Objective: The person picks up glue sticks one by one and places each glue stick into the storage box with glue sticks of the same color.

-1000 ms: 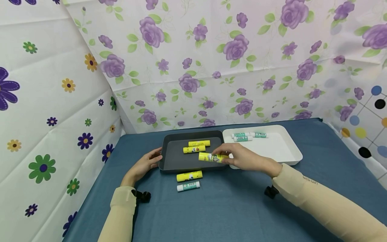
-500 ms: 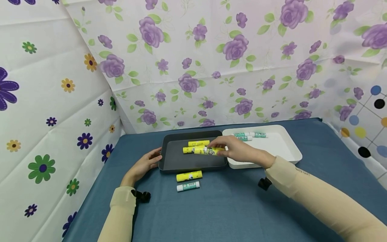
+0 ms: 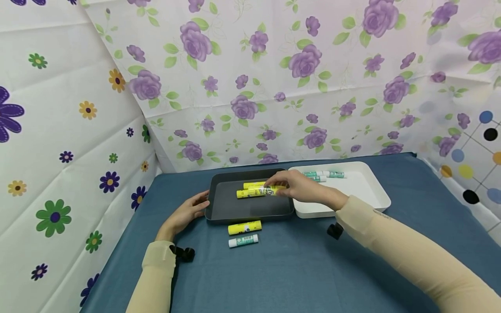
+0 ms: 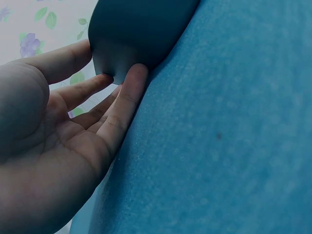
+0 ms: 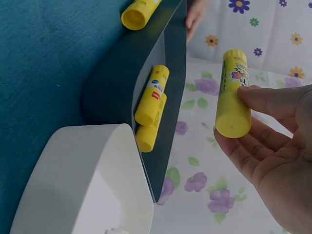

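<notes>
My right hand (image 3: 303,188) pinches a yellow glue stick (image 5: 234,97) between thumb and fingers, over the dark grey tray (image 3: 221,212). In the right wrist view this stick stands apart from two yellow glue sticks (image 5: 153,100) lying side by side in that tray; the head view has it overlapping them. At the tray's left end my left hand (image 3: 188,213) touches the outer wall, its fingers (image 4: 129,90) extended against the corner. In front of the tray a yellow glue stick (image 3: 245,227) and a white-and-green glue stick (image 3: 243,241) lie on the blue cloth.
A white tray (image 3: 368,191) stands against the dark tray's right side, with several white-and-green glue sticks (image 3: 335,174) at its back, partly hidden behind my right hand. Blue cloth (image 3: 274,278) covers the table. Flowered sheets (image 3: 219,87) hang behind and at the left.
My right hand has moved left and slightly back with the yellow glue stick, from the dark tray's right end to above the sticks inside it. My left hand has stayed in place.
</notes>
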Tool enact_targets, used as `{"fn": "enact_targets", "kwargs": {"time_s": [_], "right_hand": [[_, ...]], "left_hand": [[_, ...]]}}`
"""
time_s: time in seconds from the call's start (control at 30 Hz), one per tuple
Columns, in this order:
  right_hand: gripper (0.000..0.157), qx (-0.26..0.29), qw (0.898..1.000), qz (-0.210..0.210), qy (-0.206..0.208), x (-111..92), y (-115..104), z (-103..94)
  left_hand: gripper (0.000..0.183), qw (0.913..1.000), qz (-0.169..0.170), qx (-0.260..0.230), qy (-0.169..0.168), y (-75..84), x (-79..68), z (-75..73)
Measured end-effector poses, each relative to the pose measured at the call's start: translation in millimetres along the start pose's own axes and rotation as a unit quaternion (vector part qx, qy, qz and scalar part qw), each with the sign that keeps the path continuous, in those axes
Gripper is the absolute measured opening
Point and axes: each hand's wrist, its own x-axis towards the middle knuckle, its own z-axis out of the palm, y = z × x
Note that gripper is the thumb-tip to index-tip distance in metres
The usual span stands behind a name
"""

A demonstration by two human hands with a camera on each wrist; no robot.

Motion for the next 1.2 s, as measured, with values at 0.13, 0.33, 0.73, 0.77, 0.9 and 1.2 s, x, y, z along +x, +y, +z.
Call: {"fn": "enact_targets", "kwargs": {"time_s": [0.13,0.33,0.73,0.77,0.9,1.2], "right_hand": [[0.037,-0.003,1.0,0.002,-0.004,5,2,-1.7],[0.036,-0.021,1.0,0.012,-0.004,12,3,-2.8],[0.035,-0.035,0.999,0.017,-0.032,33,5,0.1],[0.035,-0.038,0.998,0.018,-0.036,36,6,0.6],[0.036,-0.047,0.997,0.024,-0.056,47,7,3.4],[0.036,-0.06,0.995,0.025,-0.079,65,11,11.1]], "left_hand": [[0.063,1.0,0.002,0.0,-0.001,-0.1,-0.2,0.0],[0.063,1.0,0.002,0.001,0.001,0.0,-0.2,0.0],[0.063,1.0,0.004,-0.004,-0.005,-0.4,-1.4,-1.1],[0.063,1.0,0.004,-0.004,-0.004,-0.5,-1.4,-1.3],[0.062,1.0,0.003,-0.005,-0.004,-1.0,-1.1,-1.4],[0.064,0.9999,0.007,-0.005,-0.006,-0.9,-1.2,-0.8]]}}
